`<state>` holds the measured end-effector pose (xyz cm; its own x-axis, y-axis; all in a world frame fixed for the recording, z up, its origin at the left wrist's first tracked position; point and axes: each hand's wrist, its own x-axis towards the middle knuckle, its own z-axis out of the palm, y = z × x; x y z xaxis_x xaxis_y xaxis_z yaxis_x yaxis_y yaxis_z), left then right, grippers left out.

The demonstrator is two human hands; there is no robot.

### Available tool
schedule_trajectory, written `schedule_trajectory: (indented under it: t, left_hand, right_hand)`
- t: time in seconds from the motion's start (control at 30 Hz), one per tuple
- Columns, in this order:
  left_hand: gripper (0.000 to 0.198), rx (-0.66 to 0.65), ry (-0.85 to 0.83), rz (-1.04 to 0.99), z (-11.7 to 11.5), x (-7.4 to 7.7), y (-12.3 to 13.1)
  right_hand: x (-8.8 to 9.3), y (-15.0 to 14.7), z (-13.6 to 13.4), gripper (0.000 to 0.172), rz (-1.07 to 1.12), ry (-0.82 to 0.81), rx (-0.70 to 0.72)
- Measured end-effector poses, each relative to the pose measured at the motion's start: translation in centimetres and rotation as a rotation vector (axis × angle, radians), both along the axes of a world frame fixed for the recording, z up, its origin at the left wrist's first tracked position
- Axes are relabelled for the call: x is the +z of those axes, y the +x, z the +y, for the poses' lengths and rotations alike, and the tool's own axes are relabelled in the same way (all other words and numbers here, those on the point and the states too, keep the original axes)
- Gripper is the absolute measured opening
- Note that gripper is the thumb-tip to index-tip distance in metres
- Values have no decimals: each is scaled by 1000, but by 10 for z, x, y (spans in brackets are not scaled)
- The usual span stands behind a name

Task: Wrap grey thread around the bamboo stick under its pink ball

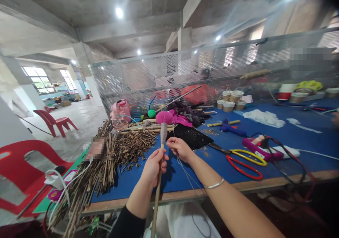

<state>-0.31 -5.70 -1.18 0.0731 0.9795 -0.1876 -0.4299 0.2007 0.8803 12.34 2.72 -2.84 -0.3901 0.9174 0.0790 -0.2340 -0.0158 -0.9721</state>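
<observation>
My left hand (153,167) is closed around a long thin wooden stick (159,181) held upright over the near edge of the blue table (291,139). The stick's top carries a grey wrapped tip (163,132). My right hand (180,148) pinches a thin thread (185,171) just right of the stick, below the tip. The thread runs down past my right forearm, which wears a silver bracelet (215,185).
A heap of dry twigs (111,160) covers the table's left end. Red and yellow scissors (245,160), a pink tool with cables (261,149), pink cloth (169,118), a pink jug (120,114) and small buckets (230,100) lie beyond. Red chairs (21,174) stand left; a mesh fence (185,68) backs the table.
</observation>
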Motion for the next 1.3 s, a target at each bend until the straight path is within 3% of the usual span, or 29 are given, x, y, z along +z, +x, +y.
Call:
schedule_trajectory:
  t: [0.17, 0.3, 0.4, 0.53, 0.67, 0.83, 1.03, 1.3]
  left_hand:
    - [35, -176, 9, 43, 2, 33, -3]
    - [34, -173, 58, 12, 13, 58, 4]
    - [29, -179, 81, -6, 32, 66, 13]
    - [25, -178, -15, -34, 60, 53, 21]
    - [31, -137, 15, 19, 68, 29, 24]
    - [40, -145, 133, 101, 55, 23, 26]
    - [36, -15, 134, 141, 50, 19, 22]
    - [45, -103, 36, 163, 49, 20, 14]
  right_hand:
    - [35, 15, 7, 23, -25, 146, -18]
    - [71, 25, 21, 22, -106, 304, 33]
    - [75, 28, 36, 27, -60, 259, 58]
    - [48, 27, 49, 32, 59, 109, 16]
    - [27, 27, 48, 32, 64, 25, 10]
    - [30, 28, 41, 31, 81, -20, 54]
    - [27, 22, 37, 29, 46, 32, 75]
    - [25, 22, 36, 29, 13, 36, 68]
